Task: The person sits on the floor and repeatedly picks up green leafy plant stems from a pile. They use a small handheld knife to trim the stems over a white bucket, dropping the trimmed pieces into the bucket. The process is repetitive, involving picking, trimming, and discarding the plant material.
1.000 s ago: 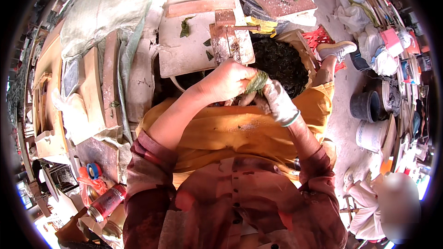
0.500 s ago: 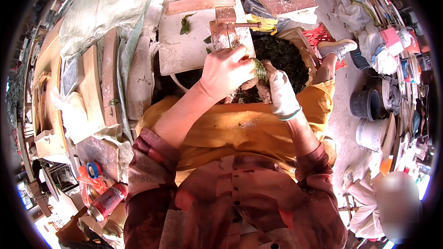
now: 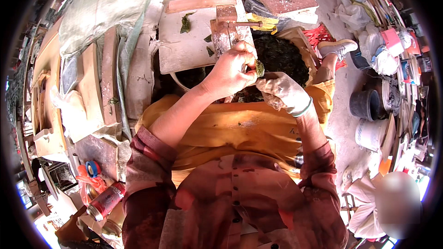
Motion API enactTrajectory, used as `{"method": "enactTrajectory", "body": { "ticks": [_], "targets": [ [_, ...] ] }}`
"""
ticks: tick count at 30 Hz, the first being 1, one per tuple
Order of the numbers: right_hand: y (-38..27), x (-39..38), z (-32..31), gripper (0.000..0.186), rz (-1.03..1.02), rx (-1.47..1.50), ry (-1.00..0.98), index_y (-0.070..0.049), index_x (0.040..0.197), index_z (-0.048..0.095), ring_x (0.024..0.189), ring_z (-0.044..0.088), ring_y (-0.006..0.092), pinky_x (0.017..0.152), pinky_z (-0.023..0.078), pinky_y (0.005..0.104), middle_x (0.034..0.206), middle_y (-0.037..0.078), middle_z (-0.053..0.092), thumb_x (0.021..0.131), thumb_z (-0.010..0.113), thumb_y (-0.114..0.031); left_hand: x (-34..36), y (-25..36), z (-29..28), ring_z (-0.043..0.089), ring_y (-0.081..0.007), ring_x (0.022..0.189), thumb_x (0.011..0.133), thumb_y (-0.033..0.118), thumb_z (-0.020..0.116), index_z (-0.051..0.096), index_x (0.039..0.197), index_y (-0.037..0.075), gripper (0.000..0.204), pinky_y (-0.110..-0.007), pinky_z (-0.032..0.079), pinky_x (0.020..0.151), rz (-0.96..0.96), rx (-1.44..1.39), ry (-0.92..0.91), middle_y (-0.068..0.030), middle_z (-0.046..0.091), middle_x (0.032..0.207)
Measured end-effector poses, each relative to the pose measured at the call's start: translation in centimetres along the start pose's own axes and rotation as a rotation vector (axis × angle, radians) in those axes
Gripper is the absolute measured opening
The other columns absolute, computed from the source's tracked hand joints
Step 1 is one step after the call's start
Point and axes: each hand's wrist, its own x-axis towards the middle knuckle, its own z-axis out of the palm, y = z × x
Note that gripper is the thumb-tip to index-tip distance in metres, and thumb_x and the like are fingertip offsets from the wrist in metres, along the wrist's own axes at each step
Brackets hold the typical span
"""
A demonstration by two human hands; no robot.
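Observation:
Bare and curled, my left hand (image 3: 230, 71) pinches a small dark green leafy piece (image 3: 260, 69) that sticks out past its fingertips. Close beside it on the right, my right hand (image 3: 285, 93) wears a soiled whitish glove with a green cuff. Its fingers are bent together toward the green piece; what they hold, if anything, is hidden. Both hands are above an orange cloth (image 3: 230, 122) over my lap. Just beyond them stands a worn wooden block (image 3: 224, 32) with a rod (image 3: 248, 24). A tub (image 3: 313, 67) of dark green leafy stuff (image 3: 279, 55) lies behind the right hand.
A pale board (image 3: 177, 55) with green scraps supports the block. To the left are a large woven sack (image 3: 104, 14), wooden planks (image 3: 92, 87) and a red can (image 3: 106, 201). A black bucket (image 3: 364, 103) and white bucket (image 3: 369, 133) stand right. Another person (image 3: 364, 203) is at lower right.
My right hand has turned and dropped slightly, its fingers now pointing left. My left hand has tilted upward, and less of the green piece shows between the hands.

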Motion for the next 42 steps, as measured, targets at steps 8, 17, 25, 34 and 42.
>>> {"method": "enactTrajectory", "body": {
  "ticks": [8, 17, 25, 34, 42],
  "targets": [
    [1.7, -1.1, -2.0, 0.028, -0.111, 0.303, 0.174, 0.003, 0.105, 0.062, 0.042, 0.036, 0.0028, 0.039, 0.029, 0.0202, 0.057, -0.005, 0.046, 0.092, 0.059, -0.021, 0.1, 0.9, -2.2, 0.052, -0.0082, 0.082, 0.087, 0.004, 0.064, 0.057, 0.099, -0.002, 0.015, -0.024, 0.045, 0.071, -0.366, -0.44, 0.016, -0.0007, 0.054, 0.097],
    [-0.2, -0.6, 0.4, 0.024, -0.057, -0.141, 0.459, -0.003, 0.108, 0.068, 0.052, 0.044, 0.0013, 0.045, 0.035, 0.019, 0.071, -0.003, 0.061, 0.092, 0.059, -0.018, 0.7, 3.0, -2.1, 0.05, -0.0269, 0.119, 0.082, 0.035, 0.069, 0.052, 0.128, 0.006, 0.057, -0.039, 0.039, 0.104, 0.184, 0.814, -0.029, -0.0128, 0.051, 0.131],
    [-0.1, 0.9, 0.9, 0.02, -0.063, -0.12, 0.318, -0.002, 0.1, 0.069, 0.052, 0.043, 0.0017, 0.047, 0.036, 0.0167, 0.075, -0.003, 0.065, 0.092, 0.056, -0.015, 0.1, 0.8, -3.1, 0.058, -0.0269, 0.089, 0.088, 0.023, 0.06, 0.059, 0.099, 0.007, 0.02, -0.039, 0.046, 0.083, 0.082, 0.922, -0.269, -0.0069, 0.056, 0.092],
    [1.5, 5.5, -1.5, 0.024, -0.08, -0.072, 0.288, 0.0, 0.1, 0.069, 0.043, 0.042, 0.0048, 0.039, 0.032, 0.0204, 0.056, -0.002, 0.052, 0.093, 0.056, -0.019, 0.3, -2.7, -5.6, 0.06, -0.0319, 0.092, 0.09, 0.02, 0.056, 0.054, 0.095, 0.004, 0.017, -0.044, 0.048, 0.08, -0.082, 0.954, -0.161, -0.0117, 0.057, 0.098],
    [1.8, 12.8, -2.9, 0.023, -0.506, -0.803, 0.643, -0.007, 0.091, 0.071, 0.075, 0.064, 0.0321, 0.07, 0.05, 0.0345, 0.084, 0.016, 0.068, 0.087, 0.059, -0.026, 1.8, -3.9, -7.3, 0.061, -0.0338, 0.095, 0.092, 0.024, 0.052, 0.058, 0.098, 0.004, 0.021, -0.045, 0.049, 0.082, -0.412, 1.092, -0.142, -0.0125, 0.06, 0.105]
  ]
}}
